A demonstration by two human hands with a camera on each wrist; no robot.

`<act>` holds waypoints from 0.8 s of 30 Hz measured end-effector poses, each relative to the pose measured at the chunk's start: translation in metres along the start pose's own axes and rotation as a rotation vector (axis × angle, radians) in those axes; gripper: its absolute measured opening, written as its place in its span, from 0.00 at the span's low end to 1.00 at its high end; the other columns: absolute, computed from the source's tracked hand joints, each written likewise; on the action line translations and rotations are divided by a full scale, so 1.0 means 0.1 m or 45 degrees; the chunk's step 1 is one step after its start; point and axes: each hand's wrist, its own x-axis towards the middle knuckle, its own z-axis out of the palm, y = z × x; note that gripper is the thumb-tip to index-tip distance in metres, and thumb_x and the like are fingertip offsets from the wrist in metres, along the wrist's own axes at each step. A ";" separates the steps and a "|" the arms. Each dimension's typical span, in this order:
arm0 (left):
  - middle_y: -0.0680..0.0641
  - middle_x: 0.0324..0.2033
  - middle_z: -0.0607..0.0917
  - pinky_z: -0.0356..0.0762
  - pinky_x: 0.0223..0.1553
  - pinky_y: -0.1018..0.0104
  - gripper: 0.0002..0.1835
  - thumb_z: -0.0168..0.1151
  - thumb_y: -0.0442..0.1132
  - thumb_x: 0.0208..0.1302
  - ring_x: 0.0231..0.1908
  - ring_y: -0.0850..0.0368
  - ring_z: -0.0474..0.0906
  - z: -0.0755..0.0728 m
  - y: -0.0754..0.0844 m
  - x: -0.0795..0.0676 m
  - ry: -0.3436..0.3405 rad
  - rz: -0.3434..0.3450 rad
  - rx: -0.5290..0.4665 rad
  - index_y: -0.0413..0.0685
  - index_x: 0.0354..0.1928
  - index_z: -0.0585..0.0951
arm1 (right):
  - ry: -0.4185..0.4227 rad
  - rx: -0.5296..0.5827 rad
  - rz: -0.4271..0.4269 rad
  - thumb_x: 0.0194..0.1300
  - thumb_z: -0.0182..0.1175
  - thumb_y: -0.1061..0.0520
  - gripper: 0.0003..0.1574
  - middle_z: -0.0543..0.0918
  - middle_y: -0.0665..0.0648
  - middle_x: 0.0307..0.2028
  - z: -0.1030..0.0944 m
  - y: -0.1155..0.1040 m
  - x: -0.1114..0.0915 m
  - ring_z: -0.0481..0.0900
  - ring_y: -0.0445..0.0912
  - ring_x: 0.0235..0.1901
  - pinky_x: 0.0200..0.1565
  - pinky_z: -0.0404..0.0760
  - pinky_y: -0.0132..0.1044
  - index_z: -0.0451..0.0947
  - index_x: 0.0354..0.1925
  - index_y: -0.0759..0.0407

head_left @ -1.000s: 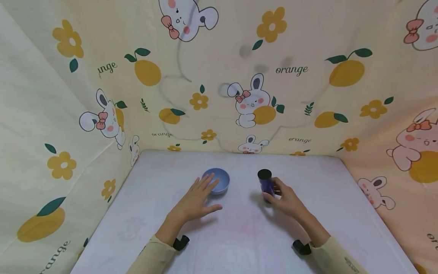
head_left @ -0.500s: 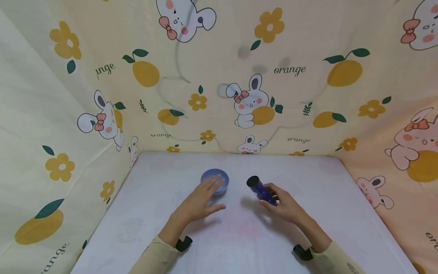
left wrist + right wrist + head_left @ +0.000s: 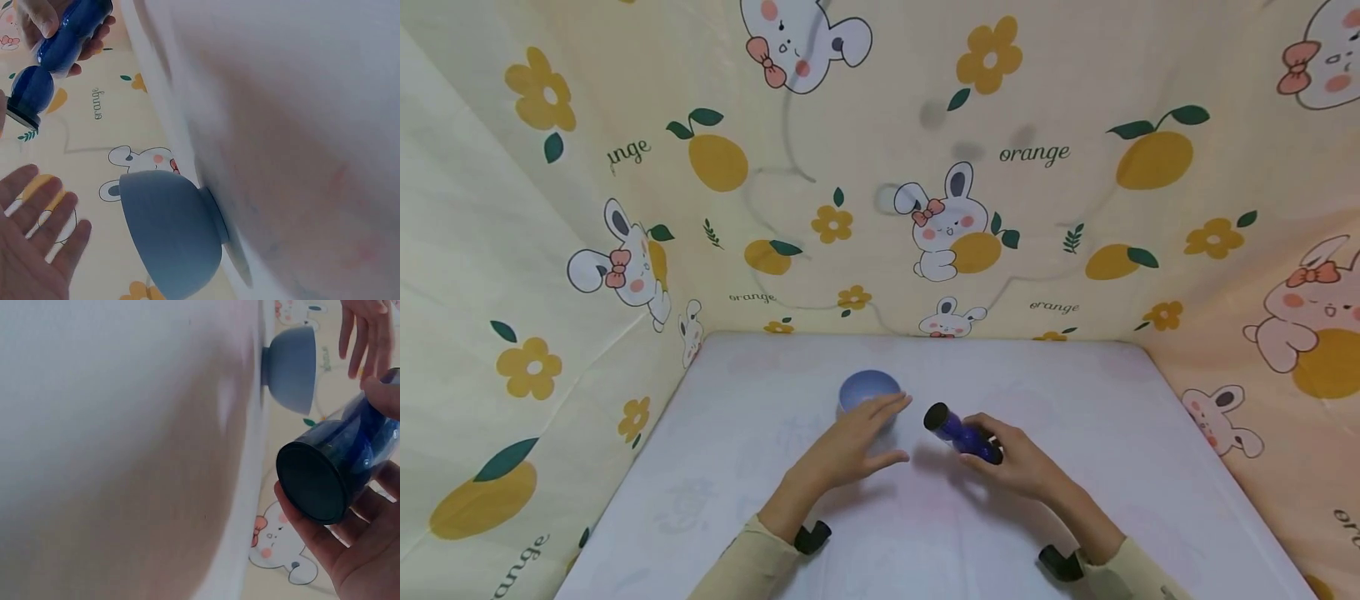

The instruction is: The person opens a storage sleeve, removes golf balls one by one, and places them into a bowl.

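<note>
My right hand [image 3: 1021, 458] grips a clear tube [image 3: 961, 434] with blue rounded shapes inside and a black cap on each end. The tube is tilted, its capped upper end leaning left toward my other hand. In the right wrist view one round black end [image 3: 312, 482] faces the camera, with fingers and thumb around the tube's side. My left hand [image 3: 844, 448] has its fingers extended and holds nothing; it passes in front of a blue bowl [image 3: 867, 387] and hides part of it. The left wrist view shows the bowl [image 3: 174, 234] upright on the table, apart from the fingers.
The white-covered table [image 3: 760, 375] meets a cream curtain [image 3: 865, 167] printed with rabbits, oranges and flowers at the back and both sides. A black wrist strap piece [image 3: 1060, 564] sits at the right sleeve, another [image 3: 812, 537] at the left.
The tube has gone from nearly upright to tilted left, its top moving left and down. My left hand has shifted right across the front of the bowl.
</note>
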 end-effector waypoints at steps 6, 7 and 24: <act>0.51 0.79 0.70 0.68 0.76 0.53 0.44 0.68 0.57 0.75 0.76 0.51 0.69 0.04 0.03 0.03 0.044 0.076 0.003 0.58 0.85 0.59 | -0.051 -0.027 -0.030 0.72 0.73 0.47 0.28 0.87 0.54 0.55 0.05 -0.03 0.00 0.84 0.45 0.47 0.49 0.85 0.42 0.77 0.65 0.49; 0.51 0.78 0.70 0.68 0.75 0.53 0.44 0.68 0.56 0.75 0.75 0.51 0.69 0.05 0.04 0.03 0.050 0.090 0.003 0.59 0.85 0.60 | -0.060 -0.034 -0.035 0.72 0.73 0.47 0.28 0.87 0.54 0.56 0.05 -0.04 -0.01 0.84 0.45 0.48 0.50 0.85 0.42 0.77 0.65 0.49; 0.53 0.63 0.82 0.83 0.58 0.62 0.35 0.71 0.52 0.74 0.57 0.58 0.84 0.10 0.09 0.04 0.010 0.104 -0.054 0.61 0.78 0.70 | -0.119 -0.085 -0.055 0.72 0.72 0.42 0.28 0.86 0.51 0.58 0.14 -0.08 -0.04 0.84 0.47 0.53 0.55 0.84 0.49 0.78 0.64 0.46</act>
